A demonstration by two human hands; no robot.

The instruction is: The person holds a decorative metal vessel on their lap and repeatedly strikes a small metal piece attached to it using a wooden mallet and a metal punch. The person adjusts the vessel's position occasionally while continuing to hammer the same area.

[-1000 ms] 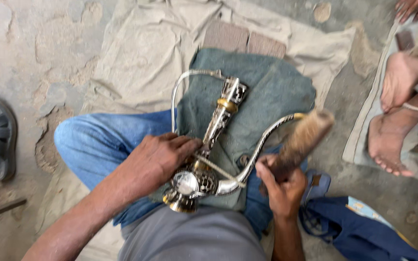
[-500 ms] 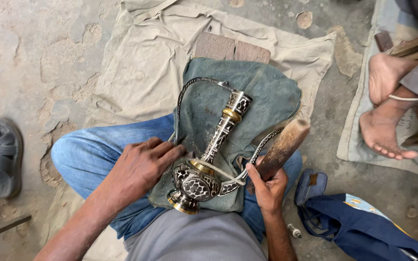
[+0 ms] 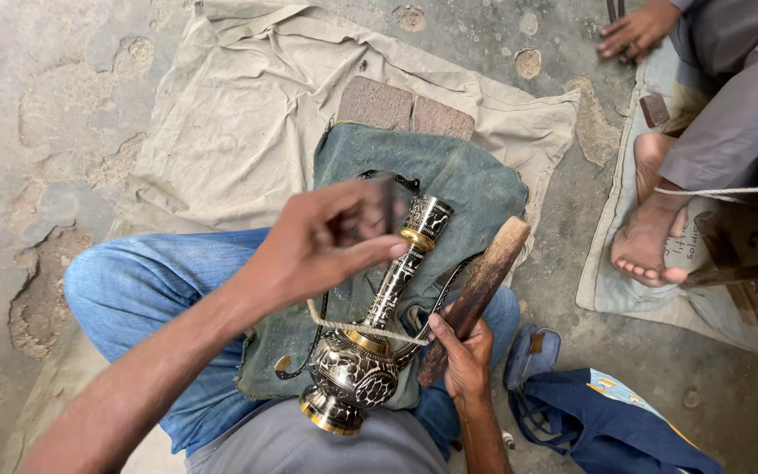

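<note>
Everything here hangs off the engraved metal ewer (image 3: 370,351), lying on its side on the green cloth (image 3: 449,175) over my lap, base toward me, long neck pointing away. It reads as rigid, fairly heavy and polished, so probably slippery; the thin curved handle and spout wires look like the parts to spare. I judge the bulbous body or the neck to be the safe places to grip.

Left of the ewer's neck and above it, my left hand (image 3: 318,250) is raised off the metal, fingers drawn close together, thumb out; it is blurred, and I cannot tell whether anything is pinched there. A light cord (image 3: 370,331) crosses just above the ewer's body.

Right of the ewer's body, my right hand (image 3: 467,355) is wrapped tight round a wooden stick (image 3: 480,290), which slants up and away beside the neck.
</note>
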